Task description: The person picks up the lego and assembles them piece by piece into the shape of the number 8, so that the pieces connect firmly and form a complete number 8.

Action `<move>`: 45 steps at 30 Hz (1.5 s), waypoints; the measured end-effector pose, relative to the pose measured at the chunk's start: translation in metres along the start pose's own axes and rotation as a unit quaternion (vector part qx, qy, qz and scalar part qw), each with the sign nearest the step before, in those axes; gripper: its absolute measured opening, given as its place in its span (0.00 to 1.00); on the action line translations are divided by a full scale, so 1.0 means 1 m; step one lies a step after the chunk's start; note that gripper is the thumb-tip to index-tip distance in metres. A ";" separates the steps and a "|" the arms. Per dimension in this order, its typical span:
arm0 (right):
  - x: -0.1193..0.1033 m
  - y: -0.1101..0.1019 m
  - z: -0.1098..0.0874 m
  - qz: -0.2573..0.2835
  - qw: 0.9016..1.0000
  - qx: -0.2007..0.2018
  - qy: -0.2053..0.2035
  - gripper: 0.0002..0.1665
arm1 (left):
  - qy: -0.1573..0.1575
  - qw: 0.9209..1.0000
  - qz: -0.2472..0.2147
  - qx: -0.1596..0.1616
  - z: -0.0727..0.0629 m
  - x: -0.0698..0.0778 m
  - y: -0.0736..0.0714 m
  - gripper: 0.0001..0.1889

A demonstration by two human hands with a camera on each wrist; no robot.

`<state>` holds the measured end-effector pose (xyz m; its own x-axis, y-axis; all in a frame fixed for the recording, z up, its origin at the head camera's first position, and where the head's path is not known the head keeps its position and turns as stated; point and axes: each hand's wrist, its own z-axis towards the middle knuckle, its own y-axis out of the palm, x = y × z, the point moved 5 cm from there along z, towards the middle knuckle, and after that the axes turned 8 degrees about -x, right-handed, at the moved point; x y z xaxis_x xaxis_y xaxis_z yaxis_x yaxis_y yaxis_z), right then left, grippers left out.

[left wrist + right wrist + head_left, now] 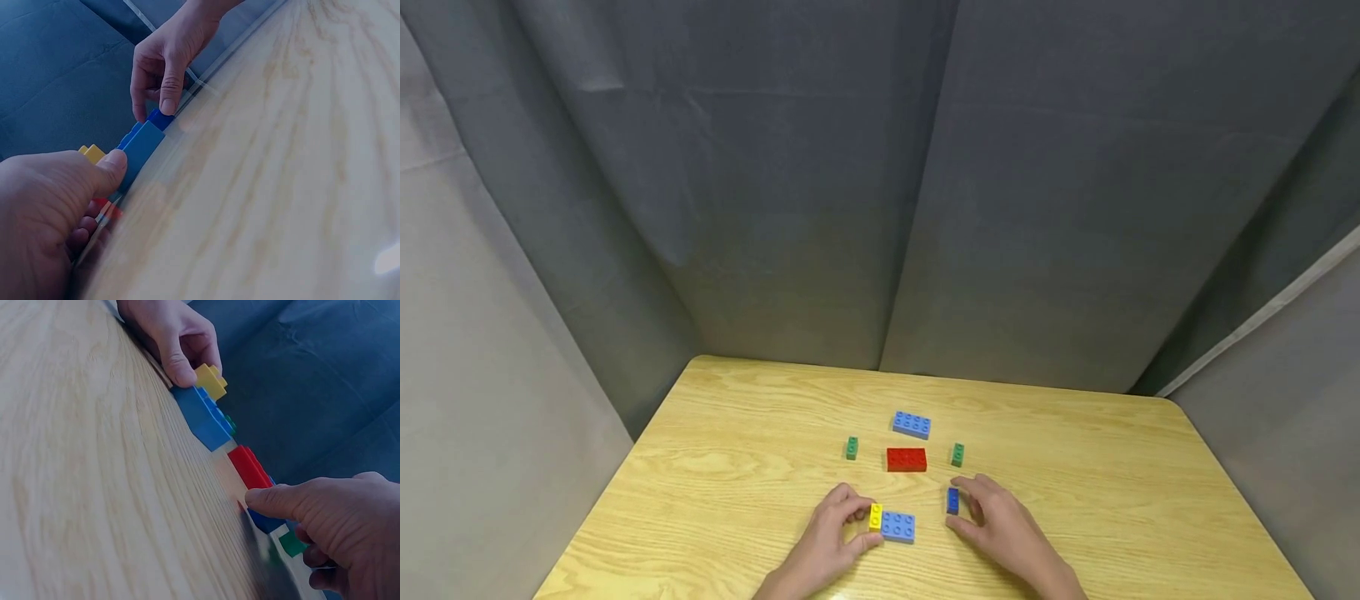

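A yellow two-stud toy brick [876, 517] sits on the left end of a light blue toy brick [898, 527] near the table's front. My left hand [832, 533] grips this pair at that end, its thumb [114, 164] against the light blue brick's near side. To the right, my right hand [1000, 523] pinches a small dark blue brick [952, 501] between thumb and fingers. That brick stands apart from the pair, at table level. In the right wrist view my thumb [265, 499] partly covers the dark blue brick [266, 522].
Behind the hands lies a red brick [906, 460], with a green brick [852, 448] to its left and another green brick [957, 455] to its right. Farther back is a second light blue brick [912, 425]. Grey curtains [820, 208] surround the wooden table [737, 450].
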<state>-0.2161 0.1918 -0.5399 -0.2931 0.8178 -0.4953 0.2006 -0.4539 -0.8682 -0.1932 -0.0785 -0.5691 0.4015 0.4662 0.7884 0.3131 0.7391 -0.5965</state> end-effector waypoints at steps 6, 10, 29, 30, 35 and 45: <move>0.006 0.000 0.001 -0.003 1.000 -0.001 0.012 0.26 | 0.001 1.000 -0.001 0.001 0.000 0.000 0.000 0.23; 0.008 0.001 0.002 0.003 1.000 -0.001 0.014 0.23 | -0.003 1.000 0.001 0.002 0.000 0.000 0.000 0.24; 0.005 0.005 0.002 0.016 1.000 -0.013 -0.005 0.20 | -0.008 1.000 0.006 0.002 0.001 0.002 0.000 0.24; 0.005 0.005 0.002 0.014 1.000 -0.013 -0.005 0.20 | -0.009 1.000 0.006 0.002 0.001 0.002 0.000 0.24; 0.003 0.003 0.001 0.009 1.000 -0.010 -0.006 0.19 | -0.008 1.000 0.008 0.001 0.000 0.003 0.000 0.24; -0.005 0.007 0.001 0.021 0.999 -0.024 -0.019 0.20 | 0.000 1.000 0.022 0.002 -0.001 0.003 0.000 0.24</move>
<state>-0.2139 0.1846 -0.5433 -0.3189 0.7835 -0.5334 0.2581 -0.4697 -0.8443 -0.1915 -0.0772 -0.5672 0.4142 0.4985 0.7616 0.2915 0.7200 -0.6298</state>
